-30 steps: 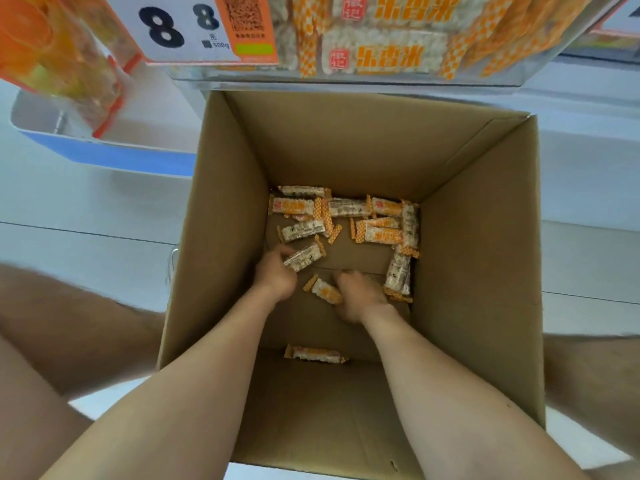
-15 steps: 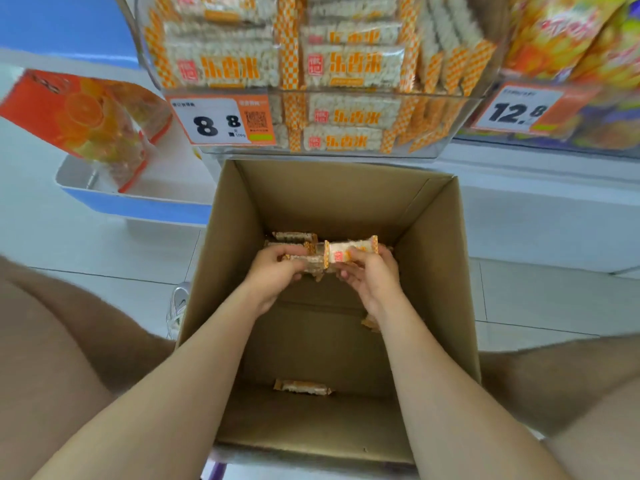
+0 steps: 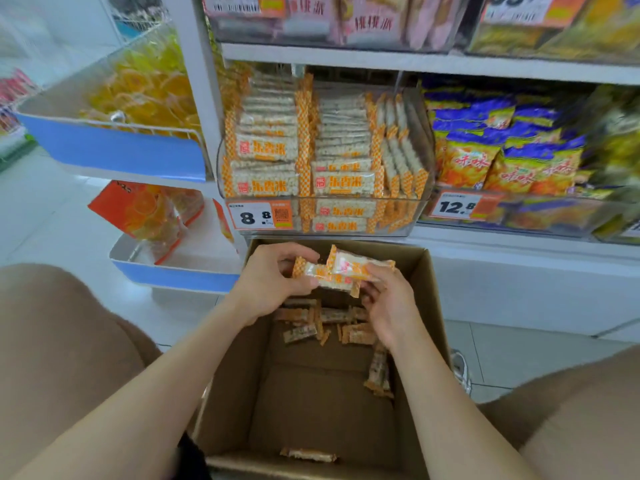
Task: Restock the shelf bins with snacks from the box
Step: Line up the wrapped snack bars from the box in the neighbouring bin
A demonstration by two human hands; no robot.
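A brown cardboard box (image 3: 426, 306) stands open on the floor between my knees. Several orange-and-white snack bars (image 3: 325, 320) lie on its bottom, and one lone bar (image 3: 308, 454) lies by the near wall. My left hand (image 3: 270, 282) and my right hand (image 3: 391, 306) together hold a small bunch of snack bars (image 3: 341, 271) above the box's far rim. Directly above stands the clear shelf bin (image 3: 322, 216), stacked with the same bars and tagged 8.8.
A bin of blue-and-orange chip bags (image 3: 502, 157) with a 12.8 tag sits to the right. Blue-fronted side racks (image 3: 131, 150) with orange candy bags stand at the left. A shelf with pink packs (image 3: 374, 22) runs overhead. White tile floor surrounds the box.
Both hands picked bars off the box bottom and lifted them up to the box's rim. My view tilted up, bringing the shelf bins into sight.
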